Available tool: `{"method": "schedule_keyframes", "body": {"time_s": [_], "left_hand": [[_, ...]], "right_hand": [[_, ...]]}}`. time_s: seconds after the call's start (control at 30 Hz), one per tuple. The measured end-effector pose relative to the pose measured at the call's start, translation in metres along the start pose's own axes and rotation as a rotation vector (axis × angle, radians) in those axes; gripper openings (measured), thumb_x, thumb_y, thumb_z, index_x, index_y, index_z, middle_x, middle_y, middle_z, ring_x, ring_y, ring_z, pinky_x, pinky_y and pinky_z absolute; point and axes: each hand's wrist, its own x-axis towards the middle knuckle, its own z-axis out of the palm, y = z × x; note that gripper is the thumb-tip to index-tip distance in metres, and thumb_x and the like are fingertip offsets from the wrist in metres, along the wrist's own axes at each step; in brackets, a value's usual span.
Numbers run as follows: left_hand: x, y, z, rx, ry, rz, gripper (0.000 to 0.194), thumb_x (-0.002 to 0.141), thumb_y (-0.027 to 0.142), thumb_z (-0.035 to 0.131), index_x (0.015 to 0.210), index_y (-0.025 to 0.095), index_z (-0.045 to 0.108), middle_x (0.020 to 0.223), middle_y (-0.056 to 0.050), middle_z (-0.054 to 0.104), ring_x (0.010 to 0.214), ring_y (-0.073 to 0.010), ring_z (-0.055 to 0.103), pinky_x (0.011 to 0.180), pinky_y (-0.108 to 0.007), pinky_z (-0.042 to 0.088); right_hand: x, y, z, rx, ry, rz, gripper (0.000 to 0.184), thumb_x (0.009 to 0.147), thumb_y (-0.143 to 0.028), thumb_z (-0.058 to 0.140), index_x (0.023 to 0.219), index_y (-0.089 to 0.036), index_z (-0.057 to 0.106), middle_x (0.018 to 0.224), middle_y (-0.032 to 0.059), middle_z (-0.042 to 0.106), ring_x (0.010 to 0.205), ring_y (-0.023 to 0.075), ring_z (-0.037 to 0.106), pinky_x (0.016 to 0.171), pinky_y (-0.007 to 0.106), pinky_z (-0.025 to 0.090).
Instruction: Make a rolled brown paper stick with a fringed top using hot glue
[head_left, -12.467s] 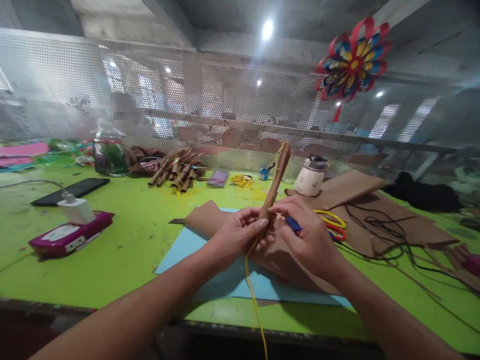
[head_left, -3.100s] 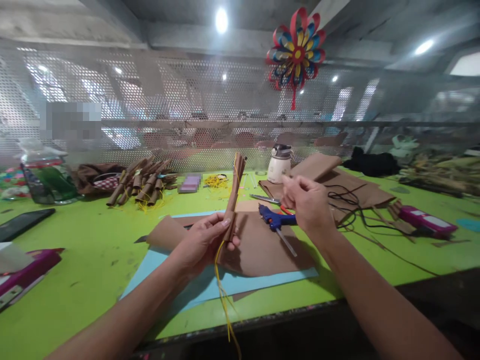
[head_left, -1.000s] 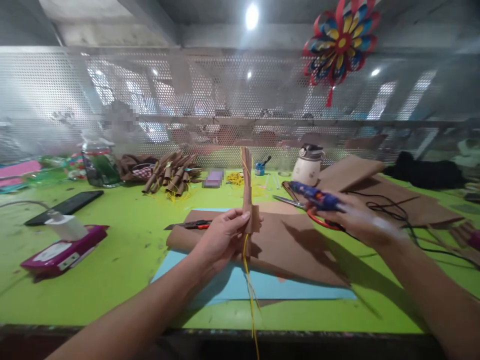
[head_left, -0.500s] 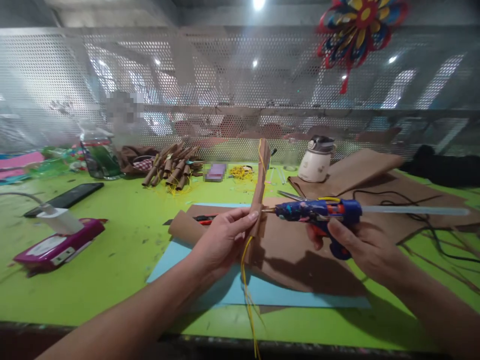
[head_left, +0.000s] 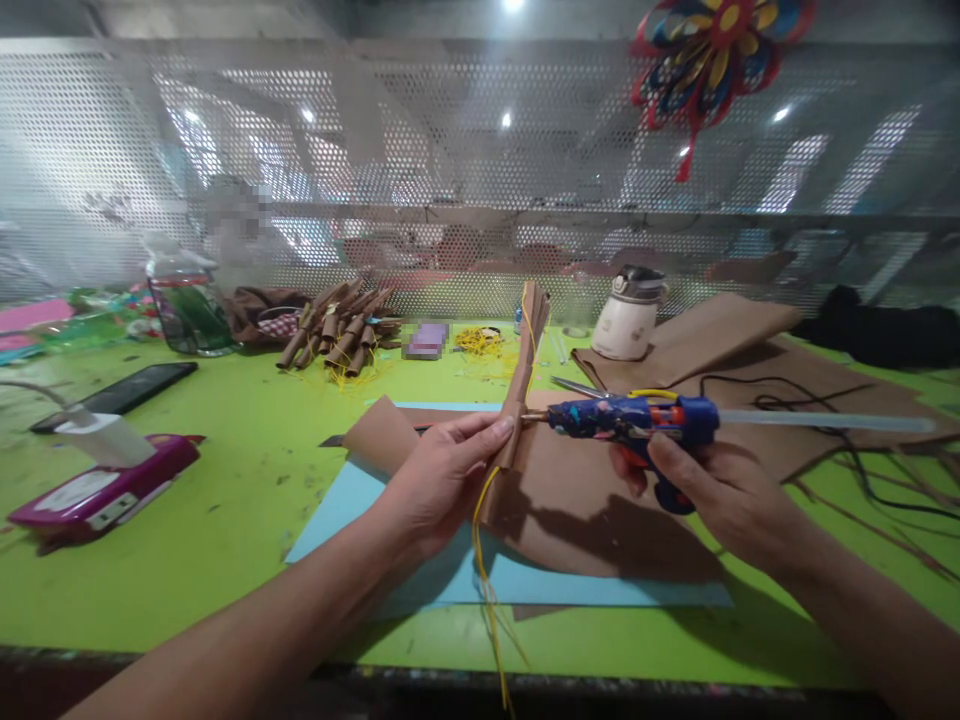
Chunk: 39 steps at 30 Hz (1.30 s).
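Between the thumb and fingers of my left hand is a folded brown paper bundle, held upright, with yellow string hanging from its lower end. My right hand grips a blue hot glue gun, its metal nozzle at the bundle beside my left thumb. I cannot tell whether the tip touches the paper. A long clear glue stick sticks out of the gun's back. Beneath both hands lie a brown paper sheet with a curled left end and a light blue sheet.
On the green table are a purple power strip, a black phone, several brown paper rolls, yellow string, a white jug and more brown paper. A black cord trails at right. Behind stands a perforated metal screen.
The view has shifted slightly, and the paper bundle has turned a little in my left hand. The glue gun's nozzle stays close to it.
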Motion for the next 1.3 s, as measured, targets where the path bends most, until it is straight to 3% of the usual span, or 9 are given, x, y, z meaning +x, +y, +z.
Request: {"method": "schedule_keyframes", "body": {"time_s": [0.37, 0.77, 1.3], "left_hand": [[-0.0002, 0.0017, 0.0011, -0.018, -0.010, 0.003, 0.019, 0.078, 0.016, 0.068, 0.096, 0.012, 0.073, 0.077, -0.007, 0.073, 0.064, -0.0122, 0.064, 0.060, -0.019, 0.048], [-0.0021, 0.0022, 0.0033, 0.014, -0.017, -0.007, 0.019, 0.081, 0.014, 0.064, 0.098, 0.013, 0.073, 0.077, -0.007, 0.073, 0.065, -0.0118, 0.065, 0.057, -0.017, 0.049], [-0.0011, 0.0040, 0.0026, 0.019, -0.011, -0.010, 0.019, 0.080, 0.017, 0.067, 0.096, 0.013, 0.074, 0.082, -0.008, 0.073, 0.069, -0.0122, 0.066, 0.064, -0.018, 0.050]], "right_hand": [[-0.0057, 0.0084, 0.0012, 0.019, -0.044, 0.034, 0.045, 0.093, -0.053, 0.038, 0.073, -0.019, 0.060, 0.066, 0.0034, 0.057, 0.059, 0.0142, 0.053, 0.055, 0.025, 0.043], [-0.0035, 0.0093, 0.0022, 0.061, 0.030, 0.066, 0.043, 0.094, -0.051, 0.039, 0.073, -0.018, 0.057, 0.064, 0.0020, 0.051, 0.057, 0.0134, 0.048, 0.053, 0.026, 0.039], [-0.0064, 0.0059, 0.0032, 0.006, -0.035, -0.012, 0.043, 0.094, -0.050, 0.039, 0.069, -0.018, 0.053, 0.061, 0.0006, 0.050, 0.055, 0.0121, 0.045, 0.050, 0.025, 0.036]]}}
